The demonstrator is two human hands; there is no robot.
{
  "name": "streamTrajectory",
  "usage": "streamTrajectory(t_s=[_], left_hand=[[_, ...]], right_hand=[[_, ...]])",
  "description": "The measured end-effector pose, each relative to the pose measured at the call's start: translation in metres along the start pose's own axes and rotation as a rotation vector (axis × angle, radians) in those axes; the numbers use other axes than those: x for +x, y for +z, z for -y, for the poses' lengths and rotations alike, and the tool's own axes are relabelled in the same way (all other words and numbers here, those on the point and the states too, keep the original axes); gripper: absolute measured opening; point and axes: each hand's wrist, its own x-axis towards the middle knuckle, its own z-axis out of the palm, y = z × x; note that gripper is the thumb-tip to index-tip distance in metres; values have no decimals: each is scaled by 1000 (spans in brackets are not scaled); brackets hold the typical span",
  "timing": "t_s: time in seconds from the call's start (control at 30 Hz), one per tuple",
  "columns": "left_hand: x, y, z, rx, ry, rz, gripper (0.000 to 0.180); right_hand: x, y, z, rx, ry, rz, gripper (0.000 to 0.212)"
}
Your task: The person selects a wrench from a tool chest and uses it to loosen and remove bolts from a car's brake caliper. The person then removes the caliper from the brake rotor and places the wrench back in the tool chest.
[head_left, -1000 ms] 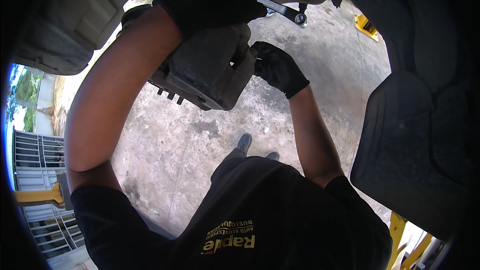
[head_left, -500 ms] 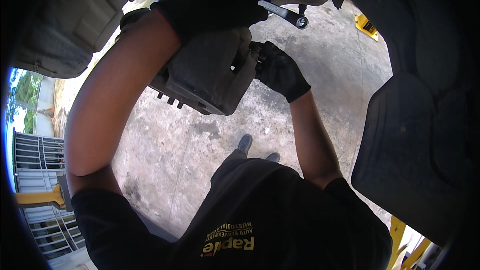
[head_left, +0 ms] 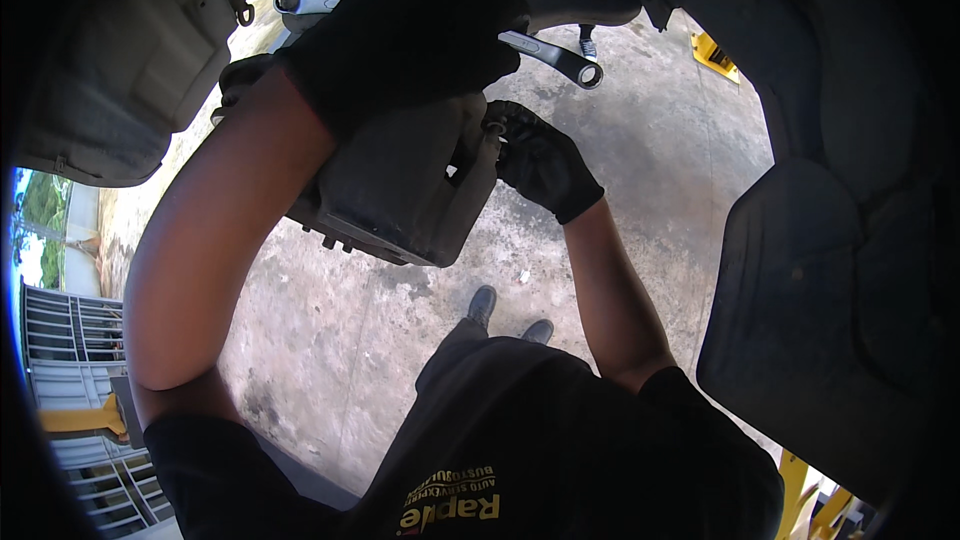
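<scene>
The left hand (head_left: 405,40), in a black glove, is raised overhead and closed around the shaft of a metal spanner (head_left: 545,52); its fingers wrap the tool so that only the two ends show, one ring end poking out to the left near the underside of the car (head_left: 120,70) and the other ring end sticking out to the right against the pale floor. The right hand (head_left: 540,160), also in a black glove, is lifted beside it and lower, its fingertips pinched together on a small fitting at the upper right corner of a dark grey metal part (head_left: 400,195) that hangs between the two forearms. That part is a boxy, dirty casting with short tabs along its lower edge; it sits just under the left hand and touches the right hand's fingers. The spanner lies across the top of the part, close above the right hand. Far below is a stained concrete floor (head_left: 330,340), with the person's two shoes (head_left: 510,315) seen past a black shirt. A large dark panel (head_left: 830,320) fills the right side, and a white railing (head_left: 70,340) stands at the left edge
</scene>
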Motion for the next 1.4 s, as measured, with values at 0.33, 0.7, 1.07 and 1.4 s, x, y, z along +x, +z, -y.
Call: streamTrajectory(t_s=[0.33, 0.7, 1.07, 1.4], left_hand=[[-3, -3, 2, -40, 63, -63, 43], [-5, -6, -6, -45, 27, -53, 43], [-5, -5, -5, -34, 58, -76, 42], [-1, -10, -10, -53, -42, -42, 39]], right_hand=[[3, -7, 6, -108, -59, -45, 39], [15, -11, 12, -43, -96, -288, 31], [19, -34, 19, 133, -112, -181, 30], [12, -21, 38, -269, -225, -634, 23]])
